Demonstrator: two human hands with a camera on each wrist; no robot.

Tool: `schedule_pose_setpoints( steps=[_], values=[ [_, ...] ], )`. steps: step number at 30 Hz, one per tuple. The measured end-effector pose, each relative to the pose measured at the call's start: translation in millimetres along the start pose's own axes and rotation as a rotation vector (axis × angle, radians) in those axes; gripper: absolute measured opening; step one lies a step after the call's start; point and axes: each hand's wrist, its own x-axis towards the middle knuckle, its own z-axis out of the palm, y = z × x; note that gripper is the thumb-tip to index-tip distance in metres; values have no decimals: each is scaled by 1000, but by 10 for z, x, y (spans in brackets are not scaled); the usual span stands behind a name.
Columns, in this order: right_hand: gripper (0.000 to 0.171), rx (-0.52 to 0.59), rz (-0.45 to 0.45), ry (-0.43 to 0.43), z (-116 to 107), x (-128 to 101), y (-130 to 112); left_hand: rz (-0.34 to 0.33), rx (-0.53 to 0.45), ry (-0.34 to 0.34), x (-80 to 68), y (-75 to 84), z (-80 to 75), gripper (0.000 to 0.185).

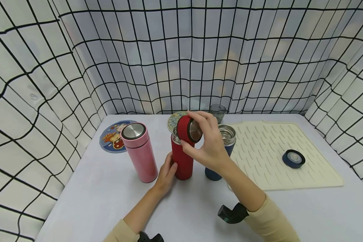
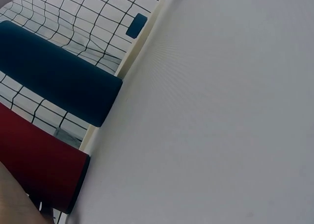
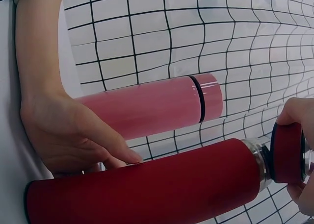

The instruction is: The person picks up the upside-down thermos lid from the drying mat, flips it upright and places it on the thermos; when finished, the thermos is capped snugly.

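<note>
A red thermos bottle (image 1: 181,161) stands upright on the table, its steel neck bare. My left hand (image 1: 166,174) grips its lower part, thumb (image 3: 122,149) along the near side and the other fingers partly hidden behind. My right hand (image 1: 210,141) pinches the red lid (image 1: 184,129) between thumb and fingers, tilted right at the bottle's mouth. In the right wrist view the lid (image 3: 287,153) overlaps the steel neck (image 3: 258,160). To the left is a pink thermos (image 1: 140,154) with its lid on. Partly behind my right hand stands a lidless dark blue thermos (image 1: 213,174).
A cream drying mat (image 1: 266,158) covers the right of the table, with a dark blue lid (image 1: 293,159) lying on it. At the back are a drinking glass (image 1: 217,112) and a round patterned coaster (image 1: 173,119). A blue cartoon mat (image 1: 109,136) lies left. Black netting surrounds the table.
</note>
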Motion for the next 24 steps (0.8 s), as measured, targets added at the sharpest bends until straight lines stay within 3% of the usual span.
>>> schedule_pose_setpoints(
  steps=[10,18,24],
  values=[
    [64,39,109,-51,136,69,69,9,-59,-17,8,-21,-7,43],
    [64,157,185,-87,252,50,114,-23,-75,-29,11,-22,8,43],
    [59,220,241,-75,200,60,-89,-59,-29,-15,10,-1,22,44]
  ],
)
